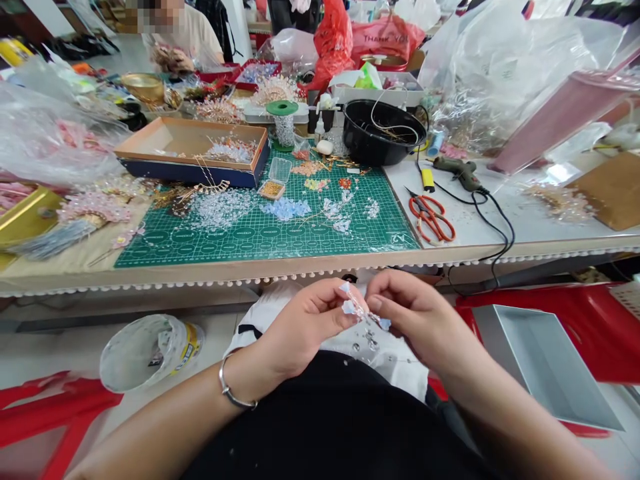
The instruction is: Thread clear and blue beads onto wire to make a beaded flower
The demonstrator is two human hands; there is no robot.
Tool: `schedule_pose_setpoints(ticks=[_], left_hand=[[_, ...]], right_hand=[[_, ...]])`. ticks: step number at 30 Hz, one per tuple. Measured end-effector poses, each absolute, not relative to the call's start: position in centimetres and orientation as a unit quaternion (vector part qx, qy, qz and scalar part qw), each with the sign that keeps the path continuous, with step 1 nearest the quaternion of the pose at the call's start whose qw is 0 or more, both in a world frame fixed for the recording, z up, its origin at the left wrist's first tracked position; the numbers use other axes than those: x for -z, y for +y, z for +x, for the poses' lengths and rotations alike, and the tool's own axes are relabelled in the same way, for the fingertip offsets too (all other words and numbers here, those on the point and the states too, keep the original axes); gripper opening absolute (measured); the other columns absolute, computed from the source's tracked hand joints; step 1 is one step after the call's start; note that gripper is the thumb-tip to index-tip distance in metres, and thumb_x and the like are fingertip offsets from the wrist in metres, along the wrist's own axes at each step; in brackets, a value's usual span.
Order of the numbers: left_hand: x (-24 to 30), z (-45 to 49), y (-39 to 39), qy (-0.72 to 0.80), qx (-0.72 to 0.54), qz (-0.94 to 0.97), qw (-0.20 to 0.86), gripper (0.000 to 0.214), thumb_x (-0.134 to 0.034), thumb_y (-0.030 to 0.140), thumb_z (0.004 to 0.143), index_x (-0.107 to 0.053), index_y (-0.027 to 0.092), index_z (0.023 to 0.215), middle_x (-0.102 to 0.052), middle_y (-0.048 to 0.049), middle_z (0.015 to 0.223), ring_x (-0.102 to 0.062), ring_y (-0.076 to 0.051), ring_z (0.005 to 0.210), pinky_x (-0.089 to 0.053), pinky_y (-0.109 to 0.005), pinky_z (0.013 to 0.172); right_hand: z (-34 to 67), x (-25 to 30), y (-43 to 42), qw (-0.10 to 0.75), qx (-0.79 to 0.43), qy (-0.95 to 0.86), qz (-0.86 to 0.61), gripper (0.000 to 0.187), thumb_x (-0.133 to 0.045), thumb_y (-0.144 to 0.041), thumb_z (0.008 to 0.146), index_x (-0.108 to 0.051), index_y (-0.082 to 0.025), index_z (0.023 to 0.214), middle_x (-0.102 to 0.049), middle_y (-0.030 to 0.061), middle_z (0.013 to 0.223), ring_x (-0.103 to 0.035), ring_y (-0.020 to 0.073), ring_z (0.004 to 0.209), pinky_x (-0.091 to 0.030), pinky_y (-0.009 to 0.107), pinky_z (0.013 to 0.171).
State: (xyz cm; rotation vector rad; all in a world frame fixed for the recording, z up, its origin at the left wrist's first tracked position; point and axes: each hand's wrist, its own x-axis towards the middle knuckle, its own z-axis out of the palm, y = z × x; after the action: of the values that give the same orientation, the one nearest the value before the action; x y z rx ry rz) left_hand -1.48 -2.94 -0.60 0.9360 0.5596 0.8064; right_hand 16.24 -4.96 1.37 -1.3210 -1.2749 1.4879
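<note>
Table edge beyond, crystal sprig slants down-right between both hands.

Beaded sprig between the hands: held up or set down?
The beaded sprig is held up: left hand and right hand both pinch it.

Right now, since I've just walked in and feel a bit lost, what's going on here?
A seated person pinches a short wire strand of pale blue crystal beads between their left hand and right hand, above their lap. Ahead, a green cutting mat on the table holds loose clear crystal beads. Across the table sits another person in a cream T-shirt.
</note>
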Motion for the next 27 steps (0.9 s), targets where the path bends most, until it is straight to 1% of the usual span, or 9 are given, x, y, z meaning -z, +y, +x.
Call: schedule_pose_setpoints(ticks=[2, 4, 6, 9, 14, 21, 24, 25, 27], left_hand=[[0.8, -1.5, -3.0, 0.288, -0.395, 0.499, 0.716, 0.006, -0.062, 0.021, 0.083, -0.061, 0.017, 0.079, -0.056, 0.0000, 0.079, -0.049, -0.010, 0.071, -0.038, -0.022, 0.066], [0.8, -1.5, -3.0, 0.320, -0.394, 0.550, 0.663, 0.007, -0.059, 0.021, 0.086, -0.062, 0.017, 0.081, -0.058, -0.0009, 0.080, -0.051, -0.011, 0.074, -0.040, -0.024, 0.070], [0.9, -1.3, -2.9, 0.338, -0.387, 0.563, 0.647, 0.008, -0.058, 0.022, 0.086, -0.062, 0.017, 0.082, -0.058, -0.0009, 0.080, -0.051, -0.012, 0.073, -0.041, -0.025, 0.071], [1.2, -0.9, -2.8, 0.342, -0.387, 0.524, 0.677, 0.007, -0.060, 0.023, 0.085, -0.061, 0.017, 0.082, -0.058, -0.0003, 0.080, -0.052, -0.011, 0.073, -0.042, -0.025, 0.071], [1.9, -0.3, -2.9, 0.351, -0.376, 0.417, 0.749, 0.010, -0.068, 0.024, 0.079, -0.063, 0.016, 0.081, -0.056, 0.0020, 0.073, -0.045, -0.007, 0.062, -0.036, -0.020, 0.058], [1.3, -0.4, -3.4, 0.323, -0.361, 0.336, 0.807, 0.013, -0.069, 0.025, 0.077, -0.061, 0.015, 0.072, -0.056, 0.0008, 0.065, -0.047, -0.008, 0.057, -0.034, -0.020, 0.052], [1.2, -0.6, -3.4, 0.329, -0.367, 0.362, 0.791, 0.011, -0.067, 0.024, 0.079, -0.061, 0.016, 0.073, -0.054, 0.0031, 0.066, -0.037, -0.004, 0.052, -0.028, -0.018, 0.049], [1.1, -0.7, -3.3, 0.334, -0.367, 0.377, 0.782, 0.010, -0.067, 0.024, 0.080, -0.062, 0.017, 0.074, -0.054, 0.0034, 0.069, -0.037, -0.004, 0.053, -0.029, -0.018, 0.050], [1.1, -0.9, -3.1, 0.346, -0.369, 0.425, 0.751, 0.009, -0.064, 0.025, 0.082, -0.062, 0.018, 0.076, -0.055, 0.0031, 0.073, -0.041, -0.005, 0.059, -0.033, -0.019, 0.056]], right_hand=[[15.6, -0.2, -5.1, 0.380, -0.746, -0.319, -0.444, 0.018, -0.063, -0.030, 0.081, -0.052, -0.019, 0.074, -0.038, -0.0084, 0.050, -0.024, 0.0036, 0.040, -0.016, 0.017, 0.039], [15.1, 0.6, -5.3, 0.370, -0.805, -0.236, -0.399, 0.020, -0.064, -0.032, 0.079, -0.051, -0.018, 0.076, -0.035, -0.0096, 0.048, -0.018, 0.0025, 0.039, -0.012, 0.017, 0.039], [14.8, 0.9, -5.6, 0.378, -0.804, -0.228, -0.399, 0.020, -0.065, -0.031, 0.079, -0.051, -0.018, 0.076, -0.034, -0.0098, 0.048, -0.017, 0.0019, 0.039, -0.012, 0.017, 0.039], [14.8, 0.7, -6.0, 0.408, -0.789, -0.218, -0.404, 0.019, -0.066, -0.028, 0.079, -0.051, -0.017, 0.073, -0.036, -0.0091, 0.048, -0.019, 0.0014, 0.039, -0.011, 0.016, 0.040], [15.0, 0.5, -6.5, 0.443, -0.740, -0.256, -0.437, 0.020, -0.069, -0.027, 0.078, -0.054, -0.015, 0.072, -0.042, -0.0070, 0.053, -0.027, 0.0012, 0.042, -0.011, 0.016, 0.040], [14.6, 2.2, -7.0, 0.357, -0.774, -0.298, -0.429, 0.019, -0.066, -0.031, 0.077, -0.055, -0.017, 0.074, -0.045, -0.0066, 0.049, -0.029, 0.0040, 0.040, -0.014, 0.019, 0.040], [15.4, 2.3, -7.1, 0.302, -0.734, -0.385, -0.471, 0.015, -0.062, -0.030, 0.080, -0.058, -0.018, 0.073, -0.056, -0.0027, 0.055, -0.038, 0.0062, 0.042, -0.023, 0.020, 0.041], [16.0, 1.9, -7.1, 0.275, -0.680, -0.448, -0.512, 0.012, -0.061, -0.030, 0.081, -0.061, -0.019, 0.075, -0.062, -0.0005, 0.062, -0.045, 0.0083, 0.046, -0.030, 0.021, 0.044], [17.5, 0.3, -7.2, 0.230, -0.494, -0.576, -0.609, 0.011, -0.059, -0.030, 0.080, -0.066, -0.022, 0.085, -0.069, 0.0029, 0.082, -0.059, 0.0155, 0.064, -0.044, 0.027, 0.057]])
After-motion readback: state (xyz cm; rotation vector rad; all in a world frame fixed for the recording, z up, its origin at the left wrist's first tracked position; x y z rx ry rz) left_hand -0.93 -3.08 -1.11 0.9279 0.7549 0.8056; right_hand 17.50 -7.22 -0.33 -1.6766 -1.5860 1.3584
